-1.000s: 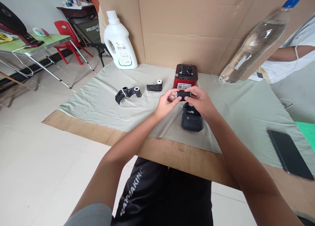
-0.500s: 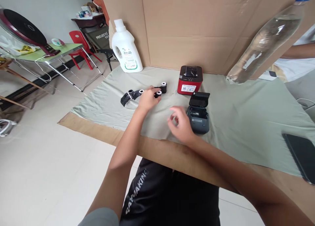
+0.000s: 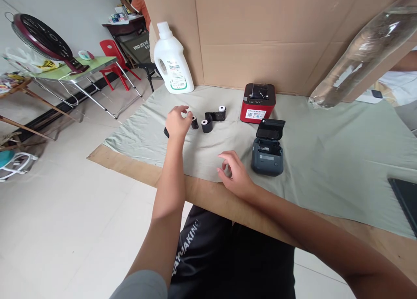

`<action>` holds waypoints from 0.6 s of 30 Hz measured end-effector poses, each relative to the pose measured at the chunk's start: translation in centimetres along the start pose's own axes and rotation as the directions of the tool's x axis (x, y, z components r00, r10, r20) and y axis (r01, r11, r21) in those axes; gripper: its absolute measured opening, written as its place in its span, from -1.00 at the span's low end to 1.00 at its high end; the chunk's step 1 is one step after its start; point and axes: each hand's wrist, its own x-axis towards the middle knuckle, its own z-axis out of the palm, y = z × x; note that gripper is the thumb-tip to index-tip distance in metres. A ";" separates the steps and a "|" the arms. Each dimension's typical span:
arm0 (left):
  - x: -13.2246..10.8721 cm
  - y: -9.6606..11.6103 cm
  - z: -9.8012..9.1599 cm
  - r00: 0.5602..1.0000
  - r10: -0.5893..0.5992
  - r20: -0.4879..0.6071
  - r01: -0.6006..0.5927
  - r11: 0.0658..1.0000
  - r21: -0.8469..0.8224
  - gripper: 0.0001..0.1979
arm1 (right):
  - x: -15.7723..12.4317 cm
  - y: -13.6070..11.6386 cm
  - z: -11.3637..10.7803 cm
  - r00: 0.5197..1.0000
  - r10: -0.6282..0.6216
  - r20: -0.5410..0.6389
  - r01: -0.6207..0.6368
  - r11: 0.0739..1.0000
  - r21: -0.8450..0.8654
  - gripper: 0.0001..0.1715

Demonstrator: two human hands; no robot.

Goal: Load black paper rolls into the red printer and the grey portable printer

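Left hand (image 3: 177,123) moved most in the head view: a second ago it and the right hand (image 3: 240,177) pinched a black roll together over the dark grey printer (image 3: 267,163); half a second ago the left carried it alone toward the others. By now the front roll (image 3: 206,126), probably that same one, stood upright on the cloth (image 3: 332,138) covering most of the bench (image 3: 112,165), clear of both hands. It sat between the left roll (image 3: 194,123) and the right roll (image 3: 222,112); a loose strip ran by the right one. For the work in hand, that read as one roll set down and the left hand gone over to the leftmost pieces.

Left hand: thumb and forefinger apart, nothing visible between them; other fingers hidden. A black strip end (image 3: 166,133) poked out beside it; couldn't tell whether the hand touched or gripped it.

Right hand: loosely curled, gap between thumb and fingers, nothing held, near the bench's front edge and left of the grey printer, not touching it. That printer's lid (image 3: 271,129) stood up; details inside too small to read. Red printer (image 3: 258,103) sat just behind, untouched.
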 end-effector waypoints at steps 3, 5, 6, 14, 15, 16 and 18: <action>0.5 -1.9 -0.4 0.976 0.173 0.131 -0.179 0.983 0.038 -0.53 | 0.0 0.0 0.1 1.000 -0.011 0.009 0.011 1.000 0.010 -0.54; 0.4 -2.3 -0.1 0.932 0.239 0.272 -0.270 0.959 0.083 -0.43 | 0.0 0.0 0.1 1.000 -0.008 0.008 0.008 1.000 0.017 -0.56; 0.3 -2.3 0.1 0.917 0.243 0.315 -0.289 0.952 0.105 -0.43 | 0.0 0.0 0.1 1.000 -0.003 0.006 0.003 1.000 0.019 -0.57; 0.6 -0.6 -1.1 0.983 0.182 0.010 -0.182 0.981 0.061 -0.79 | 1.5 -1.0 -2.1 0.997 -0.065 -0.043 0.063 0.996 -0.058 -0.70; 0.6 -0.2 -1.3 0.984 0.160 -0.073 -0.163 0.986 -0.034 -0.80 | 2.1 -1.4 -2.9 0.994 -0.088 -0.061 0.083 0.992 -0.094 -0.73; 0.5 0.4 -1.4 0.981 0.135 -0.138 -0.156 0.976 -0.151 -0.79 | 2.8 -1.9 -3.9 0.990 -0.116 -0.081 0.104 0.985 -0.140 -0.77; -0.2 2.2 -1.2 0.976 0.096 -0.194 -0.169 0.900 -0.403 -0.69 | 4.1 -2.9 -6.0 0.979 -0.158 -0.125 0.124 0.961 -0.248 -0.80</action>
